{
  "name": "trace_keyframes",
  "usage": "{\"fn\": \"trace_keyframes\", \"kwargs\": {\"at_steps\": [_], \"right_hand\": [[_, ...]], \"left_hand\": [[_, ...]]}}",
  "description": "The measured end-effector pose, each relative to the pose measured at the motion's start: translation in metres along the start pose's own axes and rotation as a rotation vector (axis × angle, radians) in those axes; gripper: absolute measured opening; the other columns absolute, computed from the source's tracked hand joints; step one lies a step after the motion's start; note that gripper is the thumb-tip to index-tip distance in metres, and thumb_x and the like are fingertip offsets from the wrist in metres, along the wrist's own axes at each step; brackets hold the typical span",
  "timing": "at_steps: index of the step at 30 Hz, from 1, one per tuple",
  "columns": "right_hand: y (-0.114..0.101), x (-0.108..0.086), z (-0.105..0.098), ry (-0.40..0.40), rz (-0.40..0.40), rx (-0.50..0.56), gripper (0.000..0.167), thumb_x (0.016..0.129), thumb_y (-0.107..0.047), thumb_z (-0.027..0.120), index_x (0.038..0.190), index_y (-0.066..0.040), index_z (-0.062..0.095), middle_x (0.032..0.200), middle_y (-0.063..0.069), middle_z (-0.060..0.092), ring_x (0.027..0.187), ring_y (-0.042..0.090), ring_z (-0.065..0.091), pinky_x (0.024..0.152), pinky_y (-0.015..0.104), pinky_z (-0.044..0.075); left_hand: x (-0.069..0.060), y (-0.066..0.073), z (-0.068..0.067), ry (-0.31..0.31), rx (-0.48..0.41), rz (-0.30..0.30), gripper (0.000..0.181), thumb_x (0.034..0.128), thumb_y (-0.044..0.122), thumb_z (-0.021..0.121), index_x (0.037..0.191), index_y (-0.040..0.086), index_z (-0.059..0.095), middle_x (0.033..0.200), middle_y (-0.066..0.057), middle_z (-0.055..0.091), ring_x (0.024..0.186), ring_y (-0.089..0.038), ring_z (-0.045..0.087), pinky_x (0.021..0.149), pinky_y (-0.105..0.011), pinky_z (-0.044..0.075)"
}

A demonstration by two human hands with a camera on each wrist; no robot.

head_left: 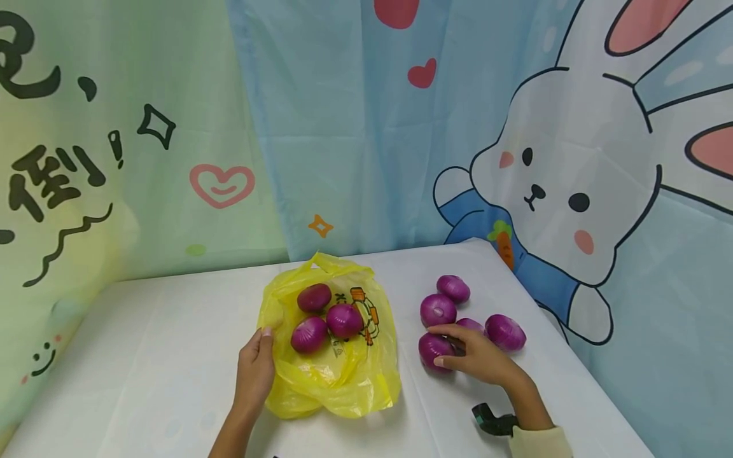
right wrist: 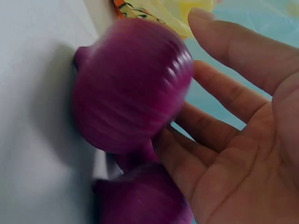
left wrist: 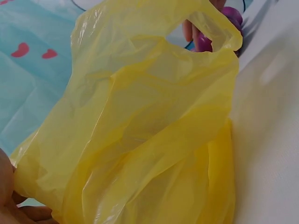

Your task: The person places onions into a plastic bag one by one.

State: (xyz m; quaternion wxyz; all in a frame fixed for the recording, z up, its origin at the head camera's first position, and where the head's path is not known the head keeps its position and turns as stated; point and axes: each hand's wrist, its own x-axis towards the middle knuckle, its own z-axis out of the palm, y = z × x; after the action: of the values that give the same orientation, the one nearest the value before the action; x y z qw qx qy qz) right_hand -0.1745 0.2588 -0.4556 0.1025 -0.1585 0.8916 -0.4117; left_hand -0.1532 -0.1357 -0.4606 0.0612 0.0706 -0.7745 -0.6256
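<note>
Left grip point(head_left: 254, 367) pinching bag point(head_left: 361, 380), right grip point(head_left: 482, 357) perhaps touching onion point(head_left: 432, 350)

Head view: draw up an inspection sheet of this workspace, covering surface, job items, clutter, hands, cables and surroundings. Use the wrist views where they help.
Surface: white tabletop, faintly creased.
Job items: three purple onions in the opened yellow plastic bag; five loose onions visible to its right.
Clutter: dark fragment at the bottom edge, too little shown to identify.
Hands: left hand pinches the bag's left edge; right hand is at the loose onion nearest the person, firm grip unclear.
Cables: nothing seen.
Surroundings: printed backdrop with a rabbit, hearts and writing.
</note>
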Motion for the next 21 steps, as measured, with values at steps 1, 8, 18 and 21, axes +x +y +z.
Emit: {"fn": "trace_keyframes", "kwargs": {"at_steps": [1,8,18,21], "right_hand": [[0.0001,0.0007,0.0018,-0.002,0.004,-0.010,0.053,0.083,-0.022,0.078,0.133,-0.015,0.060,0.135,0.009,0.055,0.127,0.039,0.045,0.096,0.053,0.044],[-0.0005,0.0049,0.0101,-0.006,0.021,-0.063,0.058,0.081,-0.023,0.080,0.135,-0.015,0.058,0.138,0.007,0.053,0.130,0.039,0.042,0.095,0.058,0.043],[-0.0024,0.0033,0.0107,0.015,-0.010,-0.050,0.052,0.085,-0.015,0.076,0.134,-0.015,0.059,0.136,0.009,0.054,0.128,0.039,0.043,0.095,0.055,0.045],[-0.0019,0.0034,0.0105,0.021,-0.013,-0.050,0.051,0.086,-0.015,0.075,0.134,-0.015,0.060,0.135,0.010,0.055,0.128,0.040,0.044,0.094,0.053,0.046]], "left_hand": [[0.0000,-0.0001,0.0000,-0.001,0.000,0.000,0.050,0.1070,0.035,0.033,0.136,0.000,0.052,0.140,-0.016,0.049,0.135,-0.025,0.036,0.111,-0.044,0.027],[-0.0008,-0.0002,0.0003,-0.008,0.000,0.003,0.050,0.1070,0.035,0.033,0.137,0.000,0.051,0.140,-0.016,0.049,0.135,-0.024,0.036,0.111,-0.044,0.028],[-0.0004,0.0001,0.0008,-0.014,0.006,-0.002,0.052,0.1069,0.036,0.032,0.139,-0.002,0.049,0.146,-0.016,0.044,0.140,-0.027,0.030,0.113,-0.046,0.023],[-0.0001,0.0004,0.0009,-0.019,0.004,-0.006,0.052,0.1069,0.036,0.032,0.139,-0.002,0.048,0.146,-0.016,0.043,0.140,-0.027,0.029,0.113,-0.046,0.023]]}}
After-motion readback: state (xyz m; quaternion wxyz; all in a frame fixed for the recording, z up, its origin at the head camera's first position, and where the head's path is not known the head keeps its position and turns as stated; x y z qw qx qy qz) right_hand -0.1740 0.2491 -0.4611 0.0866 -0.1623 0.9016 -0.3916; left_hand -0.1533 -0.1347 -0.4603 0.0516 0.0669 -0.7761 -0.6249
